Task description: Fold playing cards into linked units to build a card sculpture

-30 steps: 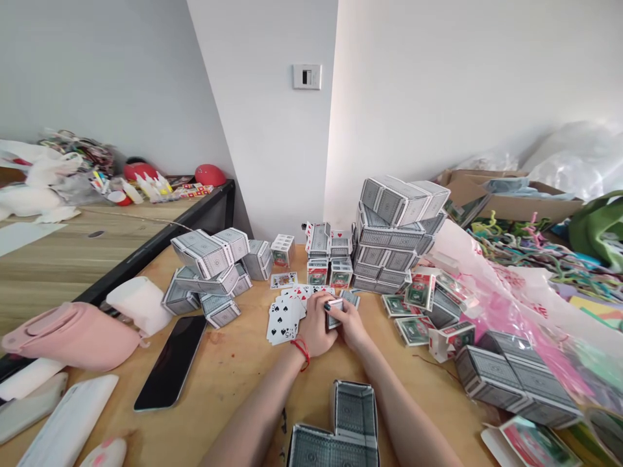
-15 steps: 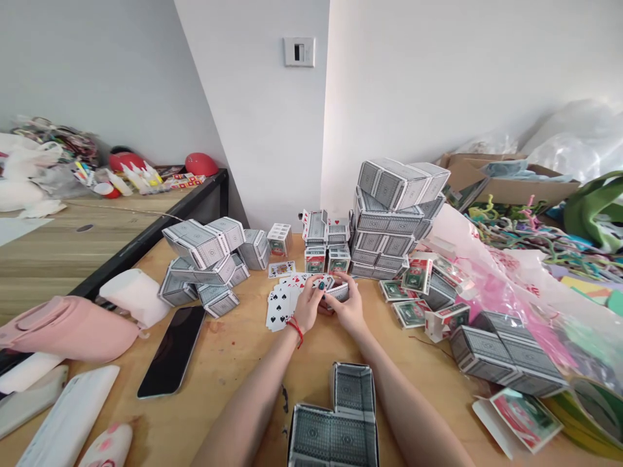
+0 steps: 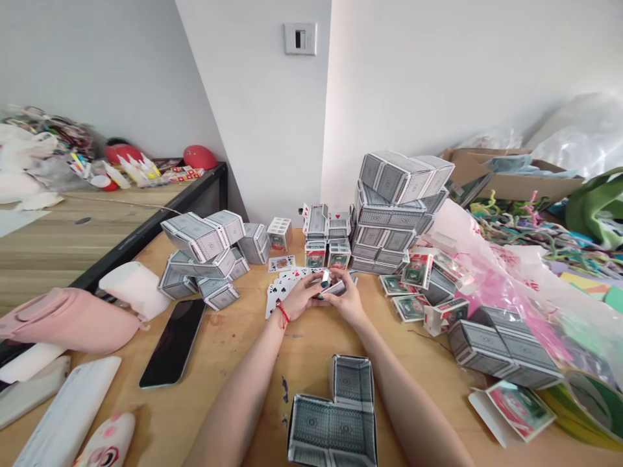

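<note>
Close together over the table, my left hand (image 3: 306, 295) and my right hand (image 3: 347, 301) are closed on folded playing cards (image 3: 335, 286), partly hidden by the fingers. The right fingers curl around the far side; the left thumb and fingers press from the left. Face-up loose playing cards (image 3: 277, 298) lie spread beside and behind my left hand. Nearer to me, between my forearms, rests an L-shaped block of folded cards (image 3: 335, 425) with grey backs showing.
A tall stack of card blocks (image 3: 389, 214) stands at the back right, a smaller stack (image 3: 204, 259) at the left. Opened card boxes (image 3: 411, 308) lie on the right. A phone (image 3: 172, 344), a pink visor (image 3: 73, 321) and a tape roll (image 3: 591, 408) flank the work area.
My left hand has shifted slightly left and its wrist has turned, now covering more of the loose cards. The held cards sit at a changed angle. The camera view moved slightly.
</note>
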Demonstrator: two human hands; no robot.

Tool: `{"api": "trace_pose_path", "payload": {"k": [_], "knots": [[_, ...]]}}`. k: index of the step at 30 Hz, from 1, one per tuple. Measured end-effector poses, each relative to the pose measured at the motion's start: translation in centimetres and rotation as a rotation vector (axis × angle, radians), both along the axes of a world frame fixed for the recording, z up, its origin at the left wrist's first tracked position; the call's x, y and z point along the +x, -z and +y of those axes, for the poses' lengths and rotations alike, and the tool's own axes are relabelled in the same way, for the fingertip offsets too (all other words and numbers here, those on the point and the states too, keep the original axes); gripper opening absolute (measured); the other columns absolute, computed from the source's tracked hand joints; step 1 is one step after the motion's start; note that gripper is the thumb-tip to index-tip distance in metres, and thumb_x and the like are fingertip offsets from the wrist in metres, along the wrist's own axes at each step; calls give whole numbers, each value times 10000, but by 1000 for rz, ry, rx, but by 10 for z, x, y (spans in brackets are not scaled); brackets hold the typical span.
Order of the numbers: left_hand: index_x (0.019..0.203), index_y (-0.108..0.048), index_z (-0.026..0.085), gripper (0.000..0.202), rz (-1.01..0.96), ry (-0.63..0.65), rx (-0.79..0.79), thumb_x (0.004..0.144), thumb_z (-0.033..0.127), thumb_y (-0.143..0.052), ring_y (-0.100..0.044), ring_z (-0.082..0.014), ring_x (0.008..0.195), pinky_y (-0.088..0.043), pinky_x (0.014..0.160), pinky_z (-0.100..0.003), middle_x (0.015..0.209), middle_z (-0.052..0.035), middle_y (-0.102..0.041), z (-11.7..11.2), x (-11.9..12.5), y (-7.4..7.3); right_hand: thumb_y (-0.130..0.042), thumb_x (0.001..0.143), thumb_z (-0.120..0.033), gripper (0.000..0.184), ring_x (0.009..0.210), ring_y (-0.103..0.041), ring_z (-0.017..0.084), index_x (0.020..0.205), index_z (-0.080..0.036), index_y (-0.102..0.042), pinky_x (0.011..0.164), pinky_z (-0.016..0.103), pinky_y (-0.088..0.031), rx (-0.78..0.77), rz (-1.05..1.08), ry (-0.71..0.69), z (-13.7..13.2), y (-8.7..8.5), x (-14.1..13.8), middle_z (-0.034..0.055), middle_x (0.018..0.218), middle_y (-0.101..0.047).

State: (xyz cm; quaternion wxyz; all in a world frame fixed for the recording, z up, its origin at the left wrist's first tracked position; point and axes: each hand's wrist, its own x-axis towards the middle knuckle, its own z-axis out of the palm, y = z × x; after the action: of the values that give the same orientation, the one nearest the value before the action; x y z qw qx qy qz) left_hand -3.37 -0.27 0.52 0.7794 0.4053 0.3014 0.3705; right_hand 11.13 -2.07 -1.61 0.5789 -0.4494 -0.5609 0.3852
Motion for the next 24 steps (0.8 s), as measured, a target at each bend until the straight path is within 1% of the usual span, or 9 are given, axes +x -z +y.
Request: {"api": "trace_pose_path", "payload": {"k": [2, 5, 7, 10, 14, 17, 21, 24], "knots": [[1060, -531, 205, 426, -34, -20, 16, 668, 270, -686, -600, -189, 889, -503, 799, -386, 1063, -65, -586, 0, 1, 2, -761, 531, -333, 623, 967, -543, 227, 1087, -216, -503, 849, 368, -433, -52, 79, 19, 2, 2, 1, 66, 1041, -575], [1062, -541, 191, 447, -57, -43, 64, 654, 275, -703, -593, -206, 938, -475, 853, -401, 1072, -84, -596, 0, 2, 4, -748, 548, -329, 635, 910, -566, 205, 1116, -218, -486, 793, 347, -462, -159, 213, 14, 5, 5, 4, 70, 1056, -565], [1075, -544, 187, 465, -50, -50, 112, 649, 280, -707, -577, -221, 985, -458, 876, -403, 1096, -95, -592, -1, 2, 5, -748, 543, -326, 633, 887, -575, 194, 1114, -215, -497, 777, 338, -469, -219, 285, -8, 6, 6, 6, 65, 1041, -577], [1115, -534, 189, 522, -1, -58, 184, 632, 262, -720, -561, -229, 1019, -445, 883, -386, 1122, -103, -589, 0, 4, 8, -738, 547, -332, 586, 908, -579, 196, 1079, -202, -531, 796, 338, -463, -263, 377, -40, 7, 5, 7, 56, 994, -612], [1139, -527, 172, 592, 86, -91, 261, 589, 207, -745, -561, -225, 1018, -429, 897, -385, 1126, -109, -593, 3, 7, 13, -722, 577, -314, 534, 947, -577, 206, 1069, -197, -551, 823, 348, -455, -274, 452, -61, 4, -1, 5, 65, 1018, -626], [1128, -537, 154, 591, 128, -113, 284, 576, 191, -747, -562, -227, 1022, -417, 916, -395, 1108, -112, -605, 2, 11, 16, -711, 593, -299, 527, 990, -567, 215, 1089, -220, -551, 840, 359, -451, -254, 520, -98, 0, -7, 4, 67, 1084, -613], [1112, -541, 133, 573, 135, -114, 296, 576, 175, -739, -538, -243, 1066, -402, 939, -409, 1123, -125, -596, 1, 15, 17, -704, 594, -285, 550, 1039, -549, 224, 1118, -247, -540, 849, 371, -449, -245, 587, -167, -2, -13, 6, 62, 1160, -584], [1115, -528, 133, 595, 129, -128, 307, 561, 149, -744, -519, -251, 1095, -397, 947, -416, 1163, -136, -568, 2, 15, 19, -697, 596, -286, 557, 1093, -517, 234, 1129, -251, -537, 873, 384, -436, -237, 578, -209, -3, -15, 7, 66, 1208, -555]]}}
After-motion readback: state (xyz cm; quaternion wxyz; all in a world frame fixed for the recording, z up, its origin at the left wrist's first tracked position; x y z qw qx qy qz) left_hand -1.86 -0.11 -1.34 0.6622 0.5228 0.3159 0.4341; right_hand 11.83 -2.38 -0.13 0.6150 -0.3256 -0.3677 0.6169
